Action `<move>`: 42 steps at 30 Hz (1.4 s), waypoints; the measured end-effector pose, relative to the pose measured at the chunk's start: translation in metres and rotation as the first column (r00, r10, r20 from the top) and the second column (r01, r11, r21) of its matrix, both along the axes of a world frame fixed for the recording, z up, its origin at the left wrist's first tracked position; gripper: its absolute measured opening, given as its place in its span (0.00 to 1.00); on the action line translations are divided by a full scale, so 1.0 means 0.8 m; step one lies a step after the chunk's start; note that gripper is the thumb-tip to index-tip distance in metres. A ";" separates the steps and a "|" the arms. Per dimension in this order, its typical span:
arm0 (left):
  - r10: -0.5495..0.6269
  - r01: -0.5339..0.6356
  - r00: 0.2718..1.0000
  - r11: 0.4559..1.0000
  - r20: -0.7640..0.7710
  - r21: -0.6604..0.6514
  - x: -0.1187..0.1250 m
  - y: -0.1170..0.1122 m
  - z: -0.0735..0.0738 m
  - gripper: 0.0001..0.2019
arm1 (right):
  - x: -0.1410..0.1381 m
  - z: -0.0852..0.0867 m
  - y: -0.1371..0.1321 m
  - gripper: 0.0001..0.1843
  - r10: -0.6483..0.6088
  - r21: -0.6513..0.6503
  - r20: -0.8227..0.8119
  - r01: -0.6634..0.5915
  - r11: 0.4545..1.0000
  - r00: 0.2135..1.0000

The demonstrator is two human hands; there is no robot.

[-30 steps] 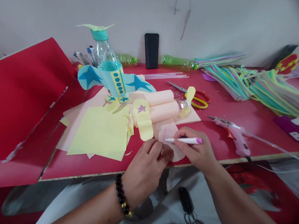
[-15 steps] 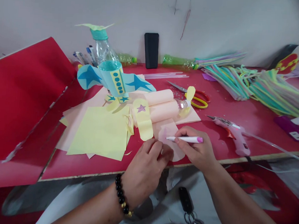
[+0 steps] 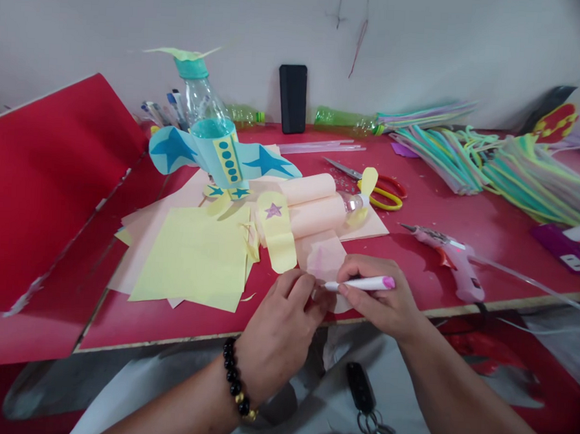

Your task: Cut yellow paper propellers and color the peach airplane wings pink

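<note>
My right hand point(image 3: 385, 303) grips a white marker point(image 3: 367, 284) with a pink end, its tip pointing left toward my left fingers. Beneath it lies a pale pink paper cut-out point(image 3: 321, 246) bearing a faint purple mark. With curled fingers, my left hand point(image 3: 284, 320) holds the cut-out's near part by the table edge; its fingertips are partly hidden. Just beyond is a plane model made from a bottle wrapped in pale pink paper point(image 3: 316, 216), with a yellow paper wing point(image 3: 280, 236) carrying a purple star.
Yellow sheets point(image 3: 190, 257) lie left, below a blue bottle plane point(image 3: 216, 148) standing upright. Scissors point(image 3: 388, 195) and a pink glue gun point(image 3: 456, 258) rest to the right. Bundled coloured strips point(image 3: 448, 160), a green bottle point(image 3: 344, 119) and a black phone-like slab point(image 3: 293, 99) line the back.
My right hand and the marker have shifted slightly down, bringing the tip closer to my left fingers. The left hand stays nearly still on the pink paper cut-out.
</note>
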State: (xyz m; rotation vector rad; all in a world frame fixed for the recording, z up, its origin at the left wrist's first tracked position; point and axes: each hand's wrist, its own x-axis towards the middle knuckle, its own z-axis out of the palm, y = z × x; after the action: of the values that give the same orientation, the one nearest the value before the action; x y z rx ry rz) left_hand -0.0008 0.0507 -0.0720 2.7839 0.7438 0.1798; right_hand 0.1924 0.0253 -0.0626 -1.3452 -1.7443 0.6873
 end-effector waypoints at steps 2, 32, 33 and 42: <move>0.001 -0.001 1.000 1.000 -0.002 0.000 0.000 0.000 0.000 0.16 | 0.000 0.001 0.000 0.04 -0.016 0.001 -0.003 0.016 1.000 1.000; -0.020 0.020 1.000 0.999 -0.012 0.036 -0.001 0.000 0.003 0.15 | -0.002 -0.013 0.013 0.03 -0.316 0.147 0.129 0.297 0.944 0.940; -0.024 0.025 1.000 0.999 -0.014 0.046 -0.001 0.000 0.003 0.15 | -0.003 -0.014 0.013 0.03 -0.314 0.139 0.136 0.295 0.945 0.940; -0.021 0.023 1.000 0.998 -0.021 0.059 0.001 0.000 0.005 0.15 | 0.000 -0.009 0.010 0.02 -0.297 0.064 0.089 0.292 0.954 0.951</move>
State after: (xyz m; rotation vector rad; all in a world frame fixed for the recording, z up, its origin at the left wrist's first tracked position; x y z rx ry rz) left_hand 0.0000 0.0508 -0.0681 2.8524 0.7237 0.1722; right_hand 0.1926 0.0333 -0.0700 -1.5850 -1.5773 0.4143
